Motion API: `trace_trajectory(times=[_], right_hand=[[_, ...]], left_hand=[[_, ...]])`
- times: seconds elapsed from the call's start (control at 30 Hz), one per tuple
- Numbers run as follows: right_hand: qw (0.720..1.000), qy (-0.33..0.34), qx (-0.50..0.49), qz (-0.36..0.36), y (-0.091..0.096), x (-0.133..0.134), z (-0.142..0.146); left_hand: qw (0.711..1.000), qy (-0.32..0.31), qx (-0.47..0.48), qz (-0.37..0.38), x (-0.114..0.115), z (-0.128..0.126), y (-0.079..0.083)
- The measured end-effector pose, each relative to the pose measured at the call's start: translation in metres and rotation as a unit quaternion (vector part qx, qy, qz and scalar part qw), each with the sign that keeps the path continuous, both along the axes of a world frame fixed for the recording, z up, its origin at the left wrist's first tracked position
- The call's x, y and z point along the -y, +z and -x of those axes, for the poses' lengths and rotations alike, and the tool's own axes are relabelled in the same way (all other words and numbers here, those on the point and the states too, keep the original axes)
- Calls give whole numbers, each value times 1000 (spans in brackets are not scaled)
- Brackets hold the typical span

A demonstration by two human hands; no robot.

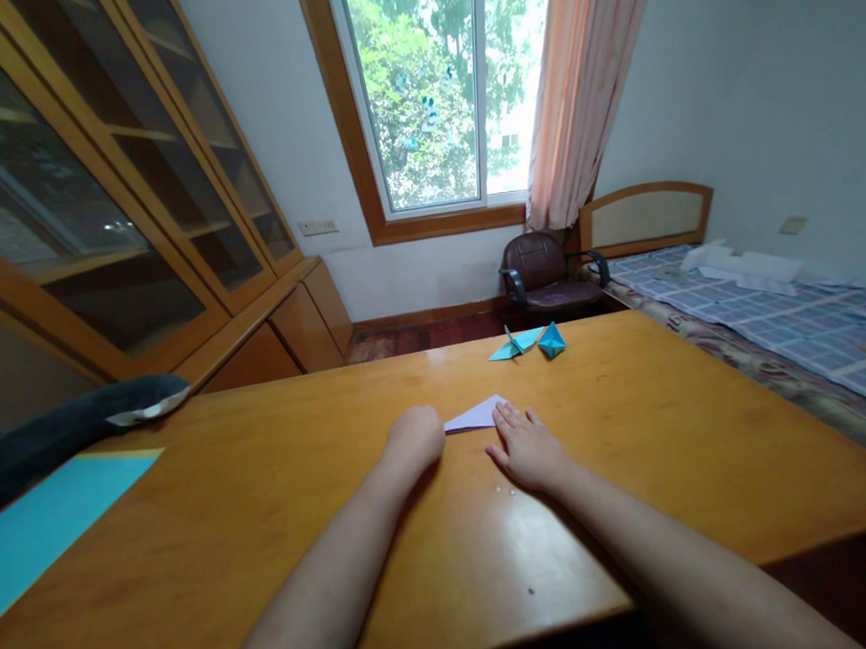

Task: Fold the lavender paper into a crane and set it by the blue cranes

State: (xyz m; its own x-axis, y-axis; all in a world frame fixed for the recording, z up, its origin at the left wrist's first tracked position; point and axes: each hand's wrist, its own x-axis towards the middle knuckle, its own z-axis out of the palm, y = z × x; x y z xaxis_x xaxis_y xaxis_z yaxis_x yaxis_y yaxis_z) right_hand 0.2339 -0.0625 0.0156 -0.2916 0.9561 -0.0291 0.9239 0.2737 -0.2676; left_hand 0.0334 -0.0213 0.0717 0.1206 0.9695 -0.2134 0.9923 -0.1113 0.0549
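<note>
Left hand [414, 438] fisted on folded lilac paper [475, 415], right hand [528, 447] flat, fingers pressing its edge, wooden table [269, 504].

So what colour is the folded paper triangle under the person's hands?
Pale lilac paper triangle, clearest in the head view.

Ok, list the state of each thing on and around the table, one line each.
lilac paper: folded into a triangle, flat on the table.
left hand: curled into a fist, pressing the paper's left end.
right hand: flat, fingers on the paper's right edge.
blue origami pieces: already folded, lying apart from the hands.
blue sheet: unfolded, flat at the table's left edge.
curtain: drawn aside.
cabinet doors: shut.
</note>
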Motion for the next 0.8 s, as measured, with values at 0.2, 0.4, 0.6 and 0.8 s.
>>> trace_trajectory(times=[0.2, 0.4, 0.6, 0.8], right_hand=[[1000, -2, -6, -7, 0, 0, 1], [999, -7, -36, -21, -1, 1, 1], [989, -51, -103, -94, -8, -9, -6], [973, -108, -149, -142, -17, -23, -13]], left_hand=[[981, -18, 151, 124, -36, 0, 1], [953, -8, 204, 225, -49, -8, -1], [957, -8, 214, 194, -53, -3, 1], [952, 4, 269, 146, -43, 13, 2]])
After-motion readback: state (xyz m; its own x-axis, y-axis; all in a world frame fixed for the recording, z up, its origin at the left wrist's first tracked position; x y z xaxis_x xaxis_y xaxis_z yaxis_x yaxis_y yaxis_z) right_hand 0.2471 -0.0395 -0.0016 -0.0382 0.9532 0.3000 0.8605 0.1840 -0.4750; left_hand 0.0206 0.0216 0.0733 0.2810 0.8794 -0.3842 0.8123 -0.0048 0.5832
